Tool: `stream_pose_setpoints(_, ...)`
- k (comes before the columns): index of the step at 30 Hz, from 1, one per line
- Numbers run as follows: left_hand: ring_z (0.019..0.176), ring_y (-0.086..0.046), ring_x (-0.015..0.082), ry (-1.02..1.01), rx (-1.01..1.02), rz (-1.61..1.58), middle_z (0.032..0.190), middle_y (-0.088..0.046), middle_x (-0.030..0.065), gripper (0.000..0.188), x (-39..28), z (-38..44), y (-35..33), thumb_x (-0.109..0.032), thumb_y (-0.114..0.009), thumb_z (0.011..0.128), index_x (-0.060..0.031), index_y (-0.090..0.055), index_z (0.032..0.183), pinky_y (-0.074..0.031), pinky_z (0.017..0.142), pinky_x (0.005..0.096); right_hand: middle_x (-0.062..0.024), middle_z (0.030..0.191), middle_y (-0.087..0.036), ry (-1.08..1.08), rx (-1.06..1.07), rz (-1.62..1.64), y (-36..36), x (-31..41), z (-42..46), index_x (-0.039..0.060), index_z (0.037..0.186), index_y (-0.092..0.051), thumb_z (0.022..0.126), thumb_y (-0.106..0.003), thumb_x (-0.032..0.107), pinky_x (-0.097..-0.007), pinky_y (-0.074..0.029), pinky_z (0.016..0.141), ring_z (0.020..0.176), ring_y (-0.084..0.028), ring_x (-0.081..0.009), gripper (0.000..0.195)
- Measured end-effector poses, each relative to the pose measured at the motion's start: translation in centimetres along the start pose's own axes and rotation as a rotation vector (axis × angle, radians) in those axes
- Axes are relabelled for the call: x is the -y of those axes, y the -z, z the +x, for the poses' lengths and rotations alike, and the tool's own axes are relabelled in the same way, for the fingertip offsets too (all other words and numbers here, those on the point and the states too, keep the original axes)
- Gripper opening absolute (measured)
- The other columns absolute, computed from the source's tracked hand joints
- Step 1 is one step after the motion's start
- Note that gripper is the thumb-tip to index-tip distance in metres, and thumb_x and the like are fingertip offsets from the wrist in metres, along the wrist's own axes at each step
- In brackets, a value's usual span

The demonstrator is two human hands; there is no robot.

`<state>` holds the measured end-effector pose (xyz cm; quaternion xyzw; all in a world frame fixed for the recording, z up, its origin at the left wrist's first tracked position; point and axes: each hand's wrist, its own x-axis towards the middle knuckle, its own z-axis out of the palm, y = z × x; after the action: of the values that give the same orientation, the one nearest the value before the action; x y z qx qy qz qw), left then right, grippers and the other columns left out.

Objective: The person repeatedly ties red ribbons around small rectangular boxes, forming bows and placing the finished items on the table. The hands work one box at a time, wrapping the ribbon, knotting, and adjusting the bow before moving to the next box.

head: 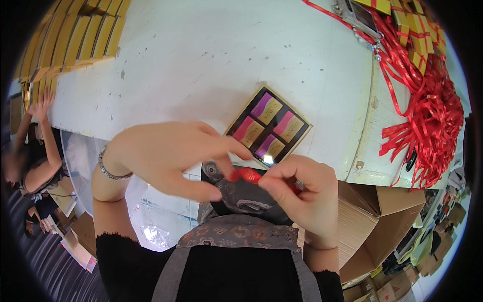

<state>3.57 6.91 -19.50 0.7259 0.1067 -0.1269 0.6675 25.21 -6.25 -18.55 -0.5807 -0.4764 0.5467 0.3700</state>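
Observation:
My right hand pinches a short loop of red satin ribbon between thumb and index finger, in front of my apron. At the ribbon's left end is my left hand, its thumb spread away from the fingers. One left fingertip meets or nearly meets the ribbon; blur hides which. Just beyond both hands, a Godiva gift box lies turned at an angle on the white table. Through its shiny clear top show several purple, pink and gold packets in dark compartments.
Red ribbons heap at the table's right edge, beside ribbon-tied gold boxes and a phone. Gold boxes stack at far left, where another person's hands reach. An open cardboard carton stands below right.

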Motion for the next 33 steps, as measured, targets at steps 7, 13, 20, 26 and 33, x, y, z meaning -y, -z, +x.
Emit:
stream_pose_setpoints(7,0.129,-0.040,0.0296,-0.273,0.002,-0.211,0.128,-0.053,0.0177,0.039,0.6,1.4,-3.1,-0.032,-0.038,0.097,-0.0019,-0.060,0.108,-0.018,0.106,0.0467,-0.0039,0.065,-0.062,0.124,0.261,-0.022,-0.1,1.4,-0.6,0.0032,0.076,-0.067,0.072,-0.077,0.004,-0.0235,-0.039,0.049,0.054,-0.054,-0.0109,0.011)
stream_pose_setpoints(13,0.096,-0.059,0.0221,-0.299,0.012,-0.315,0.100,-0.063,0.0120,0.022,1.1,2.0,-3.5,-0.021,-0.056,0.093,-0.0047,-0.064,0.081,-0.037,0.090,0.0362,-0.0059,0.068,-0.062,-0.017,0.198,0.024,1.2,1.2,-1.5,0.0036,0.080,-0.067,0.077,-0.075,0.005,-0.0263,-0.044,0.051,0.058,-0.059,-0.0133,0.009)
stream_pose_setpoints(20,0.064,-0.051,0.0043,0.262,-0.596,-0.246,0.071,-0.060,-0.0012,0.014,1.6,3.3,-2.0,-0.012,-0.071,0.085,-0.0009,-0.063,0.081,-0.041,0.057,0.0201,-0.0094,0.069,-0.063,-0.091,-0.275,-0.216,1.4,-2.9,0.4,0.0000,0.081,-0.066,0.083,-0.070,0.005,-0.0270,-0.046,0.052,0.055,-0.058,-0.0149,0.007)
stream_pose_setpoints(26,0.061,-0.046,0.0036,0.452,-0.701,-0.167,0.063,-0.054,-0.0016,0.018,2.3,6.0,-1.3,-0.013,-0.070,0.085,0.0016,-0.060,0.086,-0.039,0.056,0.0212,-0.0109,0.065,-0.062,-0.042,-0.410,-0.514,1.6,-5.2,1.2,0.0011,0.095,-0.062,0.083,-0.073,0.016,-0.0304,-0.047,0.051,0.053,-0.059,-0.0206,0.022)
stream_pose_setpoints(33,0.065,-0.054,0.0122,0.269,-0.882,-0.142,0.070,-0.061,0.0066,0.028,2.5,6.8,-4.1,-0.020,-0.067,0.085,0.0018,-0.062,0.102,-0.045,0.061,0.0281,-0.0087,0.063,-0.060,-0.223,-0.252,-0.374,4.2,-6.8,1.3,-0.0010,0.122,-0.055,0.084,-0.073,0.025,-0.0305,-0.048,0.055,0.054,-0.057,-0.0178,0.050)
